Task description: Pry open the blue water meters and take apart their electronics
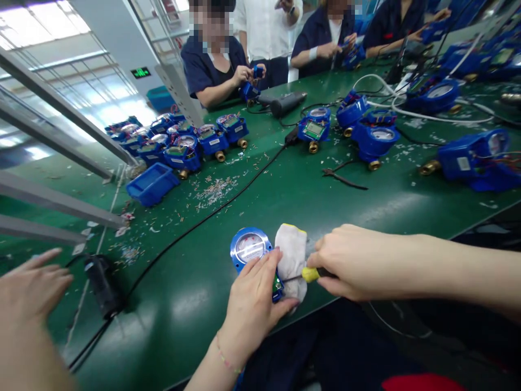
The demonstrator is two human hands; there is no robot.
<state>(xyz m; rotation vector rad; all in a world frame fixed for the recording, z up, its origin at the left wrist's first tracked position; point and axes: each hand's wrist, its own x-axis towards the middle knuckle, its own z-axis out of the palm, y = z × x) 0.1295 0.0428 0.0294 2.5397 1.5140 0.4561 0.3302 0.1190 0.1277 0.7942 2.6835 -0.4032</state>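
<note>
My left hand (254, 304) rests over a blue water meter (237, 252), fingers closed around its side and pressing it to the table. The meter's round clear dial faces up, and part of a green circuit board (277, 283) shows beside my fingers. In my right hand (345, 263) is a screwdriver (310, 274) with a yellow and black handle. Its shaft points left to the board's edge; the exact tip contact is hard to see. A white cloth piece with a yellow edge, like a glove (291, 247), lies beside and partly under the meter.
Another person's hand (32, 293) reaches in at left near a black cylindrical tool (103, 285). A black cable (195, 214) crosses the green table (183, 304). Several blue meters, a blue bin (151, 184) and dark pliers (345, 179) lie beyond. Co-workers sit opposite.
</note>
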